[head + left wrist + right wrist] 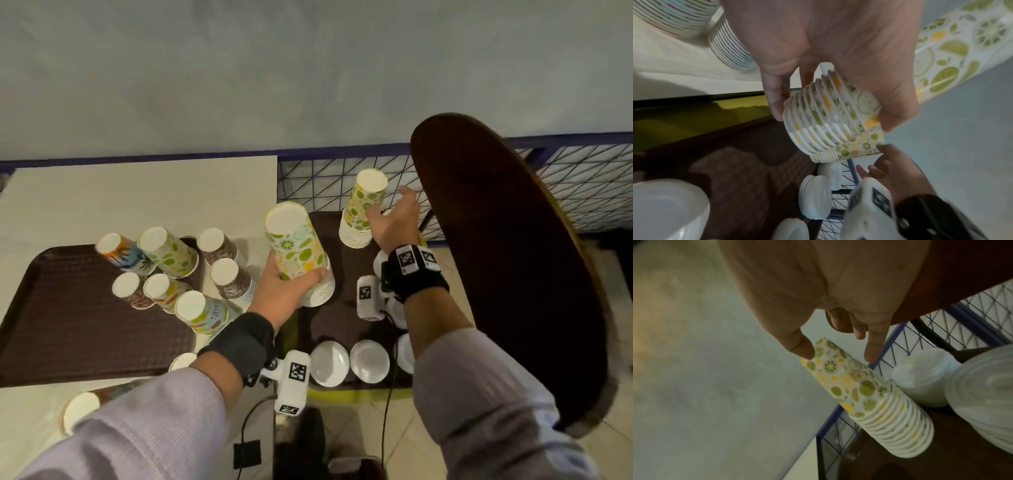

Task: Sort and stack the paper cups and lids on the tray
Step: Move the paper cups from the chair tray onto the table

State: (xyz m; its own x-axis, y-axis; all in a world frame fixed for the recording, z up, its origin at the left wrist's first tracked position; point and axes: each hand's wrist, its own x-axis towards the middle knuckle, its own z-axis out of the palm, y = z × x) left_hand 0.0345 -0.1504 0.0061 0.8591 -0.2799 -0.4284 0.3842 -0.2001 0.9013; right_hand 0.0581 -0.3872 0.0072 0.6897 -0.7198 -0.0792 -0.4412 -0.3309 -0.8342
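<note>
Citrus-print paper everywhere, so the sorting looks to be by pattern. Left hand (pixel 286 291) has its grip wrapped round the lower part of a tall upside-down stack of lime-and-lemon cups (pixel 298 246), centre of the head view, probably held low where the rims bunch so the whole column comes along as one piece. A second citrus stack (pixel 363 209) stands rim-down at upper right on the dark tray (pixel 342 322), and the right hand (pixel 394 222) is right up against it with fingers spread and relaxed, not clamped on anything. The wrist view is blurry, so I can't say for sure if the thumb (pixel 803 348) actually touches it. My guess is it's steadying that pile so the held stack can join it.

White lids (pixel 370 361) lie in a row at lower centre of that tray, more piled near the right wrist. Over on the left, another brown tray (pixel 61 325) on the white table (pixel 137 195) carries mixed unsorted cups (pixel 168 253), all bottoms-up. Blue wire mesh (pixel 325 178) runs behind, grey wall above, tiled floor below, and a dark round chair back (pixel 507 257) fills the right side.
</note>
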